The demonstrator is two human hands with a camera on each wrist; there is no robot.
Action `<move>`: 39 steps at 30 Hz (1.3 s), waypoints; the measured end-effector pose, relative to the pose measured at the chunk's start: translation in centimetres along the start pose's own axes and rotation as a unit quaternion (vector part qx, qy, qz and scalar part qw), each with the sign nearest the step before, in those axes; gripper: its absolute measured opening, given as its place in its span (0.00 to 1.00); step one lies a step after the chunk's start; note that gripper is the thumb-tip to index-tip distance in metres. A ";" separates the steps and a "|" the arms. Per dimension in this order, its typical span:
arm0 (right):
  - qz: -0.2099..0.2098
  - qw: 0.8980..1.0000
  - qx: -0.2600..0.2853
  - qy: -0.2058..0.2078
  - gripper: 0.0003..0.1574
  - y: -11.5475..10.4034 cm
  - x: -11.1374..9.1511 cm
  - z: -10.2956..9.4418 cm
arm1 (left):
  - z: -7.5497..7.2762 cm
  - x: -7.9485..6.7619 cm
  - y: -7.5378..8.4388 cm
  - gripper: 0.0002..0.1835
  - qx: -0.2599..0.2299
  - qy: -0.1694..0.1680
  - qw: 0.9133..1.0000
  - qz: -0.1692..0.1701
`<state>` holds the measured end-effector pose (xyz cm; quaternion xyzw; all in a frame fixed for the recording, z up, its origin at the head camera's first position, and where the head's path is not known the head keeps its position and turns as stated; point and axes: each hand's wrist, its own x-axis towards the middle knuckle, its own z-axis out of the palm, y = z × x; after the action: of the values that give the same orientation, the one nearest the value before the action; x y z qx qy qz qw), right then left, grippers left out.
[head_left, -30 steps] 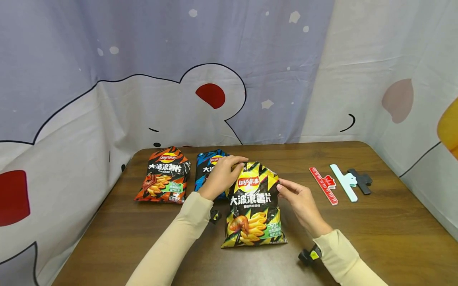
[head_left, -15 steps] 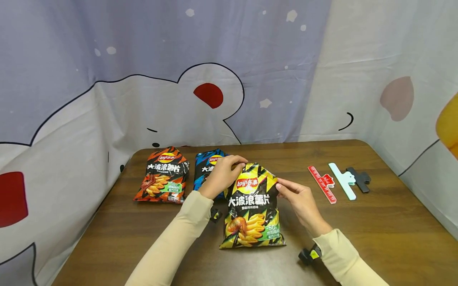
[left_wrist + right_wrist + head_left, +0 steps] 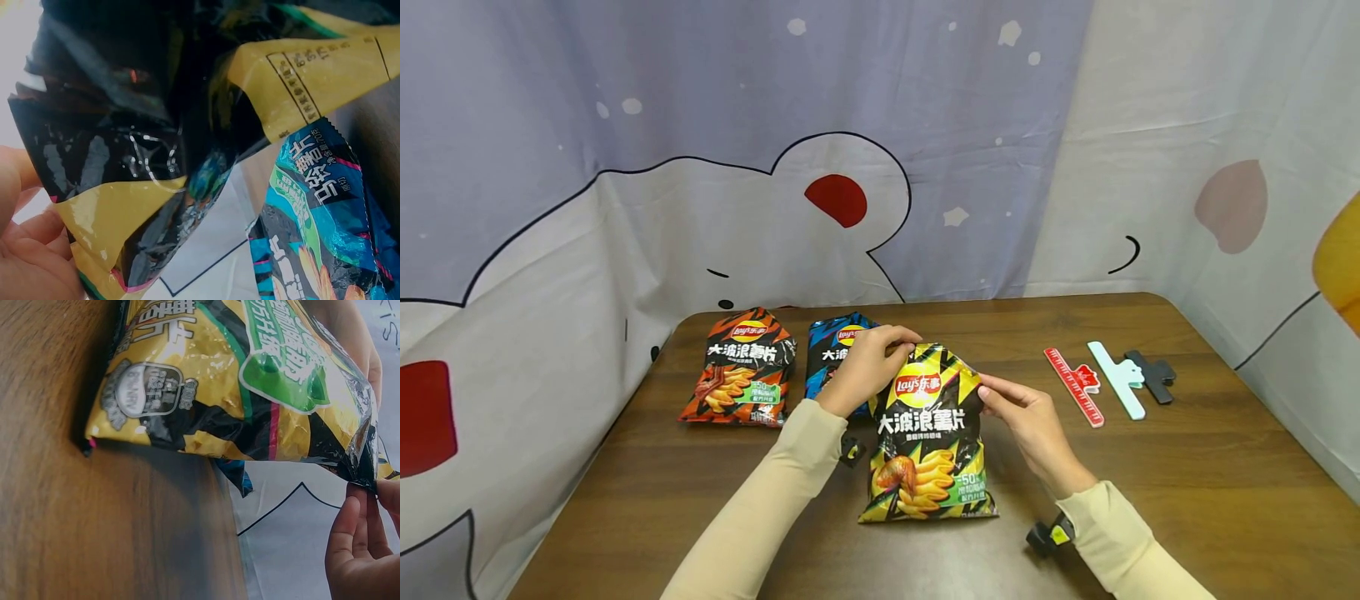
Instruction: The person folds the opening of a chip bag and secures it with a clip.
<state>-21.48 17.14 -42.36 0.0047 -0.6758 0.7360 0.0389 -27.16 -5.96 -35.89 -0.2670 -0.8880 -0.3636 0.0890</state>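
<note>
A yellow and black bag of potato chips [image 3: 925, 442] stands propped near the middle of the table, its lower edge on the wood. My left hand [image 3: 868, 367] pinches its top left corner; in the left wrist view the fingers [image 3: 37, 250] are at the bag's edge beside its black and yellow back. At the upper right corner, my right hand [image 3: 1030, 425] pinches the bag between thumb and fingers, as the right wrist view also shows at the gathered corner [image 3: 362, 478]. Behind my left hand lies a blue chip bag [image 3: 823, 350], partly covered.
An orange chip bag [image 3: 741, 375] lies at the back left. To the right lie a red bag clip [image 3: 1075, 387], a pale mint clip [image 3: 1116, 379] and a black clip [image 3: 1150, 377]. A patterned curtain [image 3: 970, 150] hangs behind the table [image 3: 1225, 500].
Both hands keep their hold on the yellow and black bag, and its position on the table barely differs. The whole head view has shifted slightly.
</note>
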 end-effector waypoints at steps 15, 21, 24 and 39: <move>-0.010 1.000 -0.005 -0.002 0.21 0.0 -0.1 0.0 | 0.0 0.0 0.0 0.12 -0.014 -0.002 1.000 0.011; -0.008 1.000 0.002 -0.003 0.21 0.0 -0.2 0.0 | 0.0 -0.1 0.0 0.12 -0.018 -0.002 1.000 0.011; -0.008 1.000 0.007 -0.005 0.20 0.1 -0.1 0.0 | 0.0 -0.1 0.0 0.12 -0.017 -0.001 1.000 0.012; -0.010 1.000 0.024 -0.013 0.17 0.0 -0.2 -0.1 | -0.1 -0.3 -0.1 0.13 -0.014 -0.003 1.000 0.017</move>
<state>-21.30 17.22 -42.38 0.0218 -0.6583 0.7515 0.0372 -26.99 -6.17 -35.97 -0.2848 -0.8782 -0.3739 0.0888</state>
